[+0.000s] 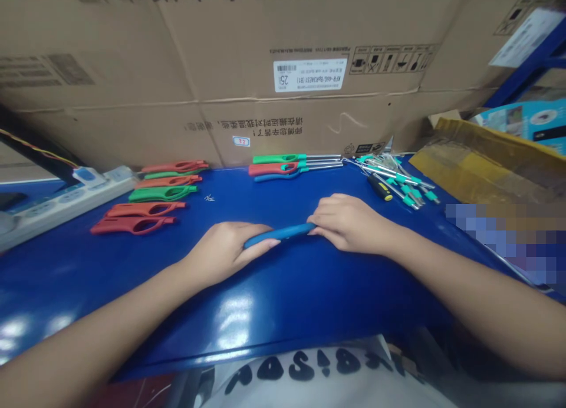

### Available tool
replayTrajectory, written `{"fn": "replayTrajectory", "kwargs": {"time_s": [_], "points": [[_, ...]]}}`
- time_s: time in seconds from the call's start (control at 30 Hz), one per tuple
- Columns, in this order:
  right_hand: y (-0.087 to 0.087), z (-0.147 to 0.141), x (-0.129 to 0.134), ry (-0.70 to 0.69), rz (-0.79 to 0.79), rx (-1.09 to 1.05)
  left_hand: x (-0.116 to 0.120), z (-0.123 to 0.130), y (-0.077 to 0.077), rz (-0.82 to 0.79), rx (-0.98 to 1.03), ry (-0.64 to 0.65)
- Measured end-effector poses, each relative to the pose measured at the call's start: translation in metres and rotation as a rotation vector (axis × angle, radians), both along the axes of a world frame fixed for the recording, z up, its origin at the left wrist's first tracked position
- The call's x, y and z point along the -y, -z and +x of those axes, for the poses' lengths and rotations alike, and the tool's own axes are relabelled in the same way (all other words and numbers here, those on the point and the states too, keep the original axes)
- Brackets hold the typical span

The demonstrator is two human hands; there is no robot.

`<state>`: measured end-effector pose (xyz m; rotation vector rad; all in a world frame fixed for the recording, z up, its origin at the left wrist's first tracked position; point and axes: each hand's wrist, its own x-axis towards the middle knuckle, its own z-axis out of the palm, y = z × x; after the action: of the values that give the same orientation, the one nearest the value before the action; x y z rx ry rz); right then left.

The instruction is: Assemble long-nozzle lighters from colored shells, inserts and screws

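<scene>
A blue lighter handle (pixel 283 235) is held level above the table between my two hands. My left hand (pixel 225 246) is closed around its left end, thumb along the near side. My right hand (pixel 345 222) pinches the right end, and the fingers hide that tip. Behind my right hand lies a heap of metal lighter tubes with green ends (pixel 409 190), with a black and yellow screwdriver (pixel 380 187) beside it. Farther back, green, red and blue lighters with metal tubes (pixel 274 169) lie side by side.
Several red, orange and green lighter handles (pixel 163 194) lie in a column at the left, near a white power strip (pixel 66 204). A large cardboard box (pixel 239 54) walls off the back of the blue table (pixel 186 313). A taped carton (pixel 490 166) stands at the right.
</scene>
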<state>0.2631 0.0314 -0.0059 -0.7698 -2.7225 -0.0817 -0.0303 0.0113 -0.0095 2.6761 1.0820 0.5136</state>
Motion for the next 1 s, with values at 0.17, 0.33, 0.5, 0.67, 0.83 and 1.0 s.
{"fn": "replayTrajectory", "kwargs": {"time_s": [0.17,0.33,0.5,0.67,0.83,1.0], "points": [[0.001,-0.009,0.005,0.047,0.073,0.020,0.002,0.003,0.004,-0.005,0.093,0.052],[-0.013,0.005,-0.002,0.173,0.001,0.090,-0.002,0.003,0.003,-0.004,0.094,0.030],[-0.019,0.029,-0.017,0.406,0.059,0.198,-0.006,0.001,0.002,0.020,0.149,-0.043],[-0.016,0.037,-0.027,0.359,0.041,0.210,-0.009,0.000,0.003,0.026,0.155,-0.053],[-0.014,0.029,-0.022,0.167,-0.048,0.098,-0.008,0.000,0.002,0.019,0.154,-0.018],[-0.007,0.013,-0.012,0.034,0.059,0.003,0.001,0.008,-0.002,-0.254,0.313,-0.068]]}}
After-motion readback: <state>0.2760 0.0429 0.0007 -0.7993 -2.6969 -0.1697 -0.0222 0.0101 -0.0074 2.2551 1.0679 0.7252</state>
